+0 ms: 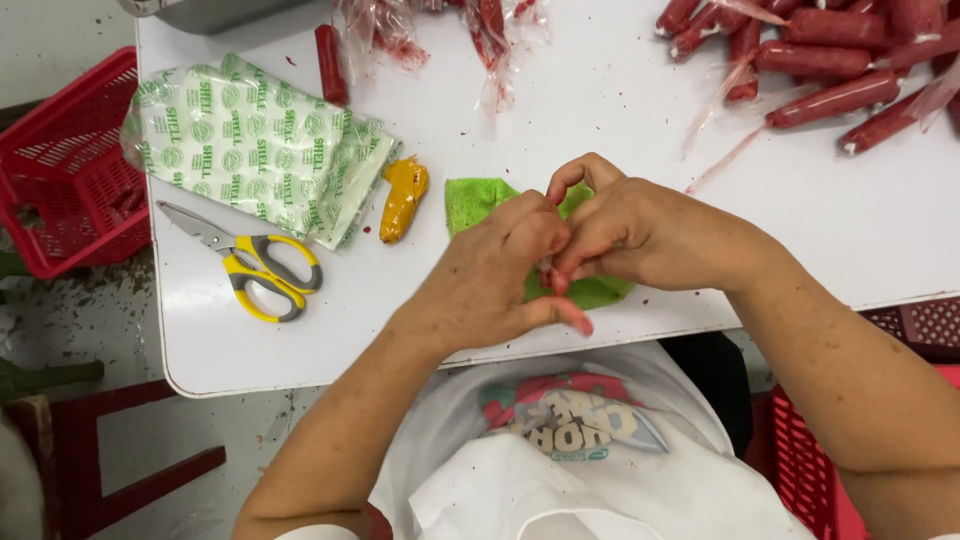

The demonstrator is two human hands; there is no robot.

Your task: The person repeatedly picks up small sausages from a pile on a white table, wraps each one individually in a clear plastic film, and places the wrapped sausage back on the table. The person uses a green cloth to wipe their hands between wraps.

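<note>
At frame centre, the left hand (500, 265) and right hand (630, 235) meet fingertip to fingertip, curled narrow over a green cloth (470, 200); whether they pinch anything is unclear. Yellow-handled scissors (250, 262) lie left.

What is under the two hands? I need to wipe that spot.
A green cloth lies on the white table beneath the left hand and right hand. Its middle is covered.

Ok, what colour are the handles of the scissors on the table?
The scissors have yellow handles with grey inner loops, seen in the head view.
</note>
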